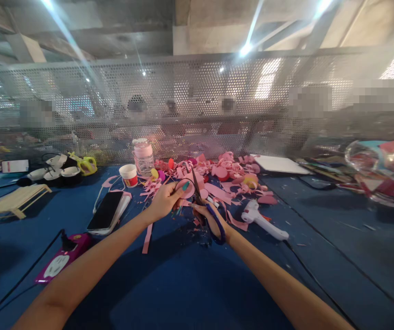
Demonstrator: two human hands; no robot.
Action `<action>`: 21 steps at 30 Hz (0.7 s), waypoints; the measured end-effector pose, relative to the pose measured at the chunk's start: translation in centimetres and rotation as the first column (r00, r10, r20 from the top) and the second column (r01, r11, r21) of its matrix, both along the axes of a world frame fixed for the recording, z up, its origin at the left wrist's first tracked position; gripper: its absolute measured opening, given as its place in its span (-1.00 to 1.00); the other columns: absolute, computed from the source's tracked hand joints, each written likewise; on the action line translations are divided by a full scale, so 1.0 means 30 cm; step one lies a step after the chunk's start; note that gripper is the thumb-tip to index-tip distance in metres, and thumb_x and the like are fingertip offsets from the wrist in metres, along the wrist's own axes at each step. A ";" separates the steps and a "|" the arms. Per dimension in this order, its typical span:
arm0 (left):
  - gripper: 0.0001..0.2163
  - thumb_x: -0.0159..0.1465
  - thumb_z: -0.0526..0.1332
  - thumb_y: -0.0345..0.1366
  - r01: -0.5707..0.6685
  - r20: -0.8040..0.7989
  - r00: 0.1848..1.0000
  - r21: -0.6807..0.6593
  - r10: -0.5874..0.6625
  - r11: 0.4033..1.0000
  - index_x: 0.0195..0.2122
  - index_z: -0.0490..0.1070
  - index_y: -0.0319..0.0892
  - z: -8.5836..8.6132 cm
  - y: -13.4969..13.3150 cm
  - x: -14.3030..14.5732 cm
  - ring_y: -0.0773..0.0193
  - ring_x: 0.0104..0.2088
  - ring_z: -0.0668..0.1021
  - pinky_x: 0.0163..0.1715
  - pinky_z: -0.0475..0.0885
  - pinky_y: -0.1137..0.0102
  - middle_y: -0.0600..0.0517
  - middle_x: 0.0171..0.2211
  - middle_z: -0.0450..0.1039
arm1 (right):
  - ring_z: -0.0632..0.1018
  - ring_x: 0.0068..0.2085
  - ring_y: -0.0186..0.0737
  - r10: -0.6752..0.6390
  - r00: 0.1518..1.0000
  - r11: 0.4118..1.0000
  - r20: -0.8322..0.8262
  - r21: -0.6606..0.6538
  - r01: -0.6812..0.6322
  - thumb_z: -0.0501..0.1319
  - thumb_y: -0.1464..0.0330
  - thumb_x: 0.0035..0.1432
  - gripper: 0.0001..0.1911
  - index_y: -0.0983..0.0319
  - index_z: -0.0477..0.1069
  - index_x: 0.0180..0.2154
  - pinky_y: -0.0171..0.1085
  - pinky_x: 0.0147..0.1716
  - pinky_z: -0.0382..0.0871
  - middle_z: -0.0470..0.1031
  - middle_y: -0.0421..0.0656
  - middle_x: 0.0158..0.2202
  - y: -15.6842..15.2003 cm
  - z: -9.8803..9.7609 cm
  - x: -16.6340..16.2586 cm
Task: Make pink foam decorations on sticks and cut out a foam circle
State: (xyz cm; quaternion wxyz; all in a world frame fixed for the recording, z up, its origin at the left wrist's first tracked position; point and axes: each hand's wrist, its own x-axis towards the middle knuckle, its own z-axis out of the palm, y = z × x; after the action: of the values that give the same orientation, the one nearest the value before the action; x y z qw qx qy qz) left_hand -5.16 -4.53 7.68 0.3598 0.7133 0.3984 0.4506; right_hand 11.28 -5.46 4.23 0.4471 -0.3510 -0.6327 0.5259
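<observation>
Between thumb and fingers, my left hand (164, 200) pinches a round pink paper piece (184, 189). My right hand (214, 220) grips a pair of scissors (217, 224) with dark blue handles. Their dark blades point up and away, close beside the pink piece; whether they touch its edge I cannot tell. Just beyond both hands lies a heap of pink paper scraps (222, 192), with some red, yellow and purple pieces among them. To the right of my right hand rests a white glue gun (264, 222), its cord running toward me.
Left of my hands are a black-screened phone (106, 211), a purple power strip (64, 259), a paper cup (128, 176) and a pink-lidded jar (144, 158). A small wooden stand (14, 201) is far left. A clear plastic container (385, 172) stands right. Behind runs a perforated metal screen (197, 91).
</observation>
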 end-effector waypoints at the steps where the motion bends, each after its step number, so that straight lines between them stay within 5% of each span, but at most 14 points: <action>1: -0.64 0.21 0.04 -0.04 0.000 0.002 1.000 0.004 0.000 1.000 -0.57 0.20 -0.22 0.001 -0.001 0.000 0.50 -0.78 0.24 -0.75 0.11 0.56 0.19 -0.79 0.20 | 0.19 -0.66 -0.45 0.001 1.000 1.000 -0.009 -0.005 -0.001 0.19 0.16 -0.01 -0.68 0.22 0.17 -0.57 -0.38 -0.65 0.06 0.13 -0.35 -0.70 0.002 -0.002 0.001; 21: -0.62 0.16 0.08 0.01 0.061 0.042 0.997 -0.038 -0.060 0.997 -0.56 0.19 -0.22 0.023 0.001 -0.011 0.51 -0.79 0.25 -0.78 0.10 0.57 0.19 -0.79 0.20 | 0.09 -0.66 -0.49 0.032 0.999 0.998 -0.002 -0.059 -0.032 0.23 0.19 -0.03 -0.69 0.22 0.15 -0.53 -0.39 -0.69 -0.07 0.05 -0.37 -0.68 0.015 -0.012 0.011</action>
State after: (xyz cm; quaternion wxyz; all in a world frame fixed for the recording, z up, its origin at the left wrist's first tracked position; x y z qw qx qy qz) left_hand -5.49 -4.48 8.36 0.3952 0.7086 0.3780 0.4459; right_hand 11.60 -5.03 3.86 0.4285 -0.3536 -0.6222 0.5516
